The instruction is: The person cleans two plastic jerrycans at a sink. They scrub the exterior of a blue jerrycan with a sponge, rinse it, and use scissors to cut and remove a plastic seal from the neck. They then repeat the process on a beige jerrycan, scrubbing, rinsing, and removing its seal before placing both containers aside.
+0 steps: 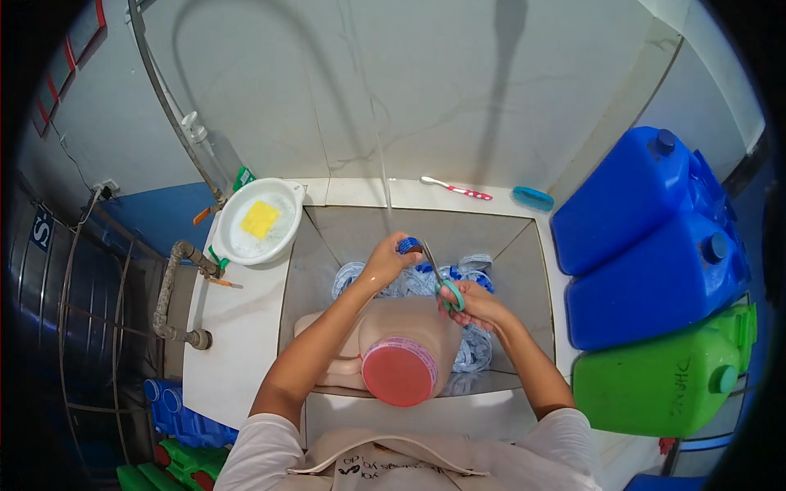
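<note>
My left hand (388,261) holds a small blue bottle cap (406,245) above the sink. Teal-handled scissors (439,276) are gripped in my right hand (476,305), blades pointing up and left, their tips close beside the cap. Below my arms, a large pale plastic jug (405,319) with a round red lid (398,374) rests in the tiled sink (528,294). Behind it in the sink lie bundled light-blue strips (350,276) and several blue pieces, partly hidden by my hands and the jug.
On the left counter stands a white basin (288,236) of suds holding a yellow sponge (260,220). A toothbrush (457,189) and a blue brush (532,199) lie on the back ledge. Blue jerrycans (620,208) and a green one (638,393) line the right. A pipe (163,307) rises at left.
</note>
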`<act>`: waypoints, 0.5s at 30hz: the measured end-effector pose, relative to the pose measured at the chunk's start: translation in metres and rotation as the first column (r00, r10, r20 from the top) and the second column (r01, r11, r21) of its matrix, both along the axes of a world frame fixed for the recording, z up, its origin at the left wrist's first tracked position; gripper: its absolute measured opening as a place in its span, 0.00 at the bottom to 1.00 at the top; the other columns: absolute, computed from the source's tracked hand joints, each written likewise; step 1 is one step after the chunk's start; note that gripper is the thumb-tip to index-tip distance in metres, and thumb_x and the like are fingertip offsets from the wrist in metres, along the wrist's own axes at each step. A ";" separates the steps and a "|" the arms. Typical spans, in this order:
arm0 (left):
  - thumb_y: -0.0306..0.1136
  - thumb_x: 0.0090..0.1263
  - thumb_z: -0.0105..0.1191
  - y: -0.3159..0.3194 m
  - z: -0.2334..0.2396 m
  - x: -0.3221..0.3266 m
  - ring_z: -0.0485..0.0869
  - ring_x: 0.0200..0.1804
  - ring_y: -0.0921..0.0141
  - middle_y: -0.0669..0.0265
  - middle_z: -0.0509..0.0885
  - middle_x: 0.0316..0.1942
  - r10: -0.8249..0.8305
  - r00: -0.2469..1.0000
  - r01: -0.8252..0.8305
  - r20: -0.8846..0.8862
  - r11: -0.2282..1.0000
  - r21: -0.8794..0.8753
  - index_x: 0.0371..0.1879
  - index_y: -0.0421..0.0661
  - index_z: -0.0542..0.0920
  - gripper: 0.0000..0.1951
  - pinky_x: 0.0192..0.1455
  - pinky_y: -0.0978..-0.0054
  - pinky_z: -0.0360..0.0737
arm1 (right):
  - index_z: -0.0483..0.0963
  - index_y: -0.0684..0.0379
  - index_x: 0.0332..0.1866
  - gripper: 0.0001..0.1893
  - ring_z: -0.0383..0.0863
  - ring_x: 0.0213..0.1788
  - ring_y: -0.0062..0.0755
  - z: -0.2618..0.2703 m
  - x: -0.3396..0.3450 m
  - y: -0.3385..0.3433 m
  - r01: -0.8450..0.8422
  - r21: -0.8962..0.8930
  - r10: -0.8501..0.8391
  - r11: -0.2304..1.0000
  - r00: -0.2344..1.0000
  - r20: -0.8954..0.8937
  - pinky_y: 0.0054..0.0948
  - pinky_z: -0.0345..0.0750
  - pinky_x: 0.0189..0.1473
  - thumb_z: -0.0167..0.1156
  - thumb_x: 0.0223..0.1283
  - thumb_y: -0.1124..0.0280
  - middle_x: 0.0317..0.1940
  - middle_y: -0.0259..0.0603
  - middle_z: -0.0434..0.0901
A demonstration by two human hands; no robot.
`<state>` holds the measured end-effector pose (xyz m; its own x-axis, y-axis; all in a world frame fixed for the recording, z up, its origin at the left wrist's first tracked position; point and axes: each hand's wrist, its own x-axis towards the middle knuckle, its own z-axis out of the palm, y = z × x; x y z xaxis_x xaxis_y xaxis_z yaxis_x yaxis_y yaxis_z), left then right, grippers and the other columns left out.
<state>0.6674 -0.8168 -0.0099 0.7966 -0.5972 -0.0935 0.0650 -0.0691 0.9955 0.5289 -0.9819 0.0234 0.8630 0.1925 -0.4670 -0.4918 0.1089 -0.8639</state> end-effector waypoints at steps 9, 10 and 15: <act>0.24 0.58 0.59 0.026 0.041 -0.019 0.72 0.29 0.83 0.74 0.79 0.28 0.079 0.958 -0.088 0.274 0.996 0.017 0.35 0.43 0.76 0.08 0.32 0.85 0.69 | 0.74 0.59 0.30 0.27 0.65 0.09 0.15 0.021 -0.015 0.034 0.117 0.402 -0.107 0.908 0.993 -0.048 0.11 0.60 0.10 0.49 0.62 0.41 0.19 0.40 0.78; 0.25 0.58 0.60 0.031 0.045 -0.020 0.71 0.29 0.83 0.74 0.79 0.28 0.088 0.959 -0.101 0.270 0.994 0.034 0.35 0.44 0.77 0.08 0.32 0.85 0.68 | 0.74 0.60 0.30 0.27 0.66 0.09 0.15 0.022 -0.017 0.037 0.111 0.446 -0.102 0.888 0.994 -0.042 0.11 0.60 0.10 0.50 0.62 0.40 0.20 0.40 0.78; 0.28 0.56 0.64 0.048 0.056 -0.025 0.68 0.31 0.83 0.77 0.77 0.27 0.104 0.955 -0.117 0.277 0.993 0.033 0.33 0.46 0.79 0.08 0.36 0.84 0.66 | 0.74 0.60 0.31 0.28 0.71 0.13 0.18 0.027 -0.022 0.044 0.068 0.589 -0.059 0.806 0.998 -0.034 0.11 0.63 0.10 0.50 0.61 0.40 0.21 0.40 0.78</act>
<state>0.6427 -0.7683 0.0459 0.8563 -0.5044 0.1113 -0.2000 -0.1251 0.9718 0.5069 -0.9378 0.0501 0.8776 0.3792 -0.2933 -0.4768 0.6261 -0.6170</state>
